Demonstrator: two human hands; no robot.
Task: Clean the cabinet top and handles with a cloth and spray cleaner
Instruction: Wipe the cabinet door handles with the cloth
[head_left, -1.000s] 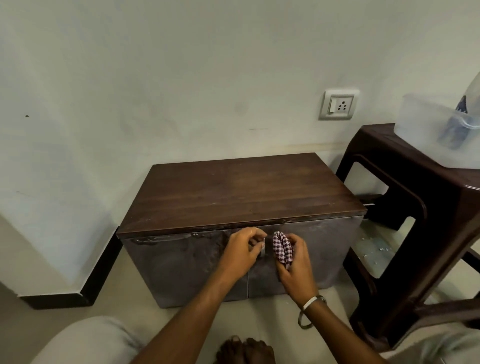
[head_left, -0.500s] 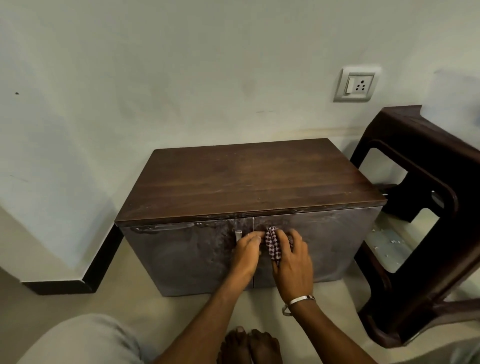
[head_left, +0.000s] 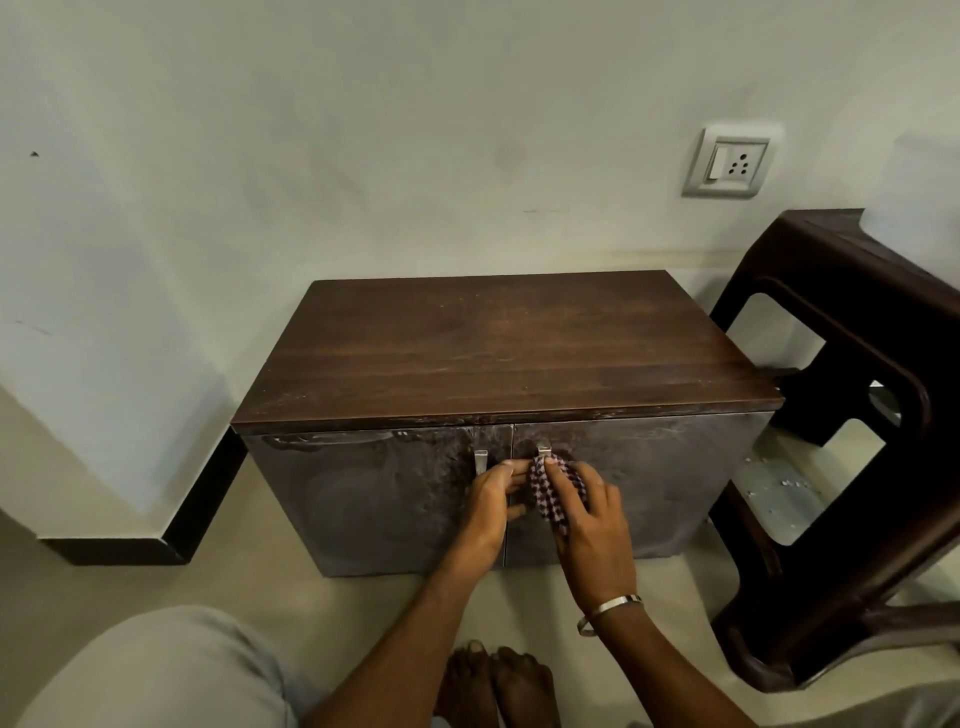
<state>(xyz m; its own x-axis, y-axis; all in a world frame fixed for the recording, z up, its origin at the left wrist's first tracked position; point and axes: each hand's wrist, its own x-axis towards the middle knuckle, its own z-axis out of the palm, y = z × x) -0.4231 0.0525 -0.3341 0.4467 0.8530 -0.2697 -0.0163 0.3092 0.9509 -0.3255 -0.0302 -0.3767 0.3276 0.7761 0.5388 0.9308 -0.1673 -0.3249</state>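
A low cabinet with a dark wooden top (head_left: 498, 353) and two grey doors stands on the floor against the wall. Two small metal handles sit side by side at the door seam: the left handle (head_left: 480, 461) and the right handle (head_left: 543, 450). My right hand (head_left: 587, 519) presses a checked purple-and-white cloth (head_left: 551, 491) around the right handle, covering most of it. My left hand (head_left: 491, 506) rests on the doors at the seam, fingers curled beside the cloth and over the lower part of the left handle. No spray cleaner is in view.
A dark brown plastic stool (head_left: 852, 447) stands close to the cabinet's right side. A wall socket (head_left: 733, 163) is above it. A black skirting (head_left: 171, 530) runs along the wall corner at left. My knee (head_left: 156, 670) and bare feet (head_left: 498, 686) are on the floor in front.
Both hands have slid down the handles from the door tops, the cloth going with the right hand. The camera tilted, and the clear container on the stool left the view.
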